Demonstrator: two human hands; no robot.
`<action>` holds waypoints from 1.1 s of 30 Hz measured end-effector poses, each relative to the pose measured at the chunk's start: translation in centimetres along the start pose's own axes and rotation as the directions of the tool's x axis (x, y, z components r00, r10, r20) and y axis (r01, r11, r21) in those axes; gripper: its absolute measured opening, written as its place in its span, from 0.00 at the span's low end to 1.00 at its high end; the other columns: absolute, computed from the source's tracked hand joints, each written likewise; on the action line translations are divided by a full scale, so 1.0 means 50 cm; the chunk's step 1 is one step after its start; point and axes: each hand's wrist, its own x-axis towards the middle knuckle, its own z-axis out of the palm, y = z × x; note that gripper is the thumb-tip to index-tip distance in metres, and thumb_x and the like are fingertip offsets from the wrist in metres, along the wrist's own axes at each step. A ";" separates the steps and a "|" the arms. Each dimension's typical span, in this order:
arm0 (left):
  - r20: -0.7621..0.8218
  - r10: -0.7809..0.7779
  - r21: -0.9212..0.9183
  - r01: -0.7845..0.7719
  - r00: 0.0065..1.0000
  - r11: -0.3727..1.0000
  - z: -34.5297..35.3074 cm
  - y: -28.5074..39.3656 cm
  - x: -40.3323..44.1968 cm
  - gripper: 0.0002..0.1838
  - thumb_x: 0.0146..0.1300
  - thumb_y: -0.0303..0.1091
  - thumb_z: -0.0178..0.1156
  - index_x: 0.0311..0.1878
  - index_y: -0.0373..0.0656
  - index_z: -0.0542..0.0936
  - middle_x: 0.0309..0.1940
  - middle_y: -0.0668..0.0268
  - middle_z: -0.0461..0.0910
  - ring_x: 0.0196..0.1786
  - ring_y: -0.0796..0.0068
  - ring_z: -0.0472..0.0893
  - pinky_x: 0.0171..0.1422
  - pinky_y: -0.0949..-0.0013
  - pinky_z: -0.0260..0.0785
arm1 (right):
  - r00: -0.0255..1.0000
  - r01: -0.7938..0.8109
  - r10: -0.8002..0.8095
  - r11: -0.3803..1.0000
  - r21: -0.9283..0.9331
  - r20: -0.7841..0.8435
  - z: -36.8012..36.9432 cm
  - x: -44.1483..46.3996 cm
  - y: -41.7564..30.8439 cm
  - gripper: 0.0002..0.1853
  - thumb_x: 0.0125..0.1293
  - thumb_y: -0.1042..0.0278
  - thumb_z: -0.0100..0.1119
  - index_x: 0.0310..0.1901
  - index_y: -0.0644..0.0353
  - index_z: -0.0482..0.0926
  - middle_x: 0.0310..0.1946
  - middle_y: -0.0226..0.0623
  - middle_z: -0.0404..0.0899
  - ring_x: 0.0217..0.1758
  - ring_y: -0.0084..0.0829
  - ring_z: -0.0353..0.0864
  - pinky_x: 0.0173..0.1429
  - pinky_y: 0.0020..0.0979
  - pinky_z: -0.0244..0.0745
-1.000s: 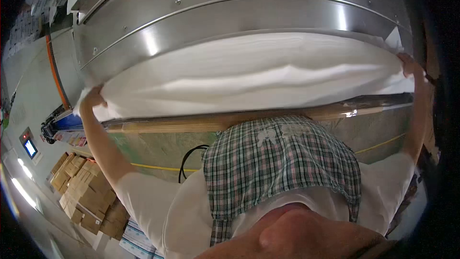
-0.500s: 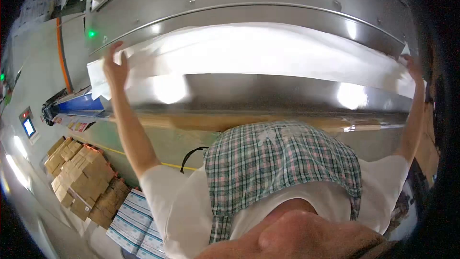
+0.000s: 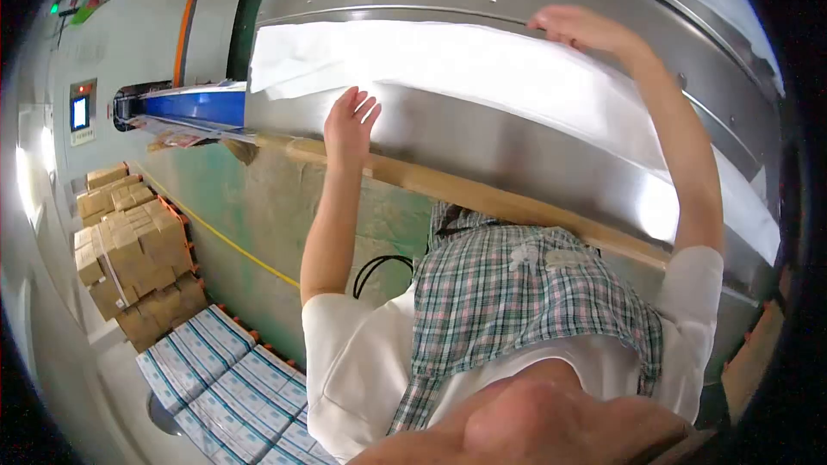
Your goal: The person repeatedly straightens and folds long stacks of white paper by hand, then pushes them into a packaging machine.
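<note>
white sheet point(image 3: 448, 56) lies just beyond the left hand point(image 3: 347, 131), beneath the right forearm point(image 3: 680, 142).

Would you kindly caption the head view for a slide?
Left hand by the near edge of white sheeting on metal, right hand by the far edge.

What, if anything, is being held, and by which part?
Left hand holds nothing; whether right hand grips the long white sheet at its upper edge cannot be told.

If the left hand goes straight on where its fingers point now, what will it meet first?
Most likely the near edge of the white sheet, which appears just ahead of the left hand. Depth is unclear, so it might pass above.
</note>
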 end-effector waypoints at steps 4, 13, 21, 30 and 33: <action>-0.082 -0.099 -0.329 0.066 0.992 0.942 -0.073 0.044 0.063 0.27 0.62 0.46 0.50 0.56 0.35 0.60 0.53 0.54 0.64 0.58 0.56 0.65 0.66 0.50 0.56 | 0.997 0.069 -0.069 0.998 0.014 0.021 0.035 0.107 -0.090 0.26 0.61 0.39 0.42 0.47 0.53 0.73 0.34 0.28 0.71 0.36 0.22 0.66 0.37 0.24 0.63; 0.110 0.145 -0.370 -0.095 0.983 0.924 -0.189 0.183 0.169 0.24 0.62 0.45 0.50 0.58 0.43 0.63 0.55 0.63 0.68 0.58 0.65 0.67 0.62 0.58 0.60 | 0.999 0.041 -0.038 0.997 -0.065 0.036 0.140 0.276 -0.314 0.24 0.58 0.43 0.50 0.41 0.58 0.74 0.36 0.30 0.72 0.38 0.22 0.67 0.39 0.24 0.64; 0.182 0.129 -0.206 -0.090 0.975 0.974 -0.275 0.285 0.194 0.08 0.62 0.32 0.51 0.40 0.39 0.73 0.33 0.64 0.77 0.32 0.72 0.77 0.36 0.69 0.69 | 0.996 0.088 -0.085 0.981 -0.176 0.021 0.250 0.461 -0.476 0.22 0.53 0.50 0.59 0.39 0.62 0.74 0.36 0.36 0.75 0.41 0.28 0.71 0.43 0.27 0.67; 0.251 0.089 -0.229 -0.030 0.964 0.973 -0.257 0.341 0.242 0.08 0.62 0.33 0.52 0.31 0.38 0.73 0.27 0.61 0.77 0.27 0.68 0.75 0.32 0.68 0.67 | 0.932 0.334 -0.361 0.853 -0.401 0.008 0.282 0.519 -0.577 0.14 0.49 0.64 0.59 0.36 0.62 0.73 0.28 0.37 0.75 0.32 0.31 0.73 0.37 0.29 0.67; 0.261 0.070 -0.278 0.006 0.963 0.961 -0.220 0.345 0.269 0.10 0.62 0.34 0.50 0.33 0.36 0.72 0.33 0.55 0.76 0.35 0.61 0.77 0.39 0.64 0.70 | 0.872 0.354 -0.481 0.747 -0.563 -0.090 0.295 0.479 -0.614 0.10 0.49 0.68 0.57 0.33 0.61 0.72 0.27 0.38 0.75 0.32 0.35 0.73 0.34 0.32 0.67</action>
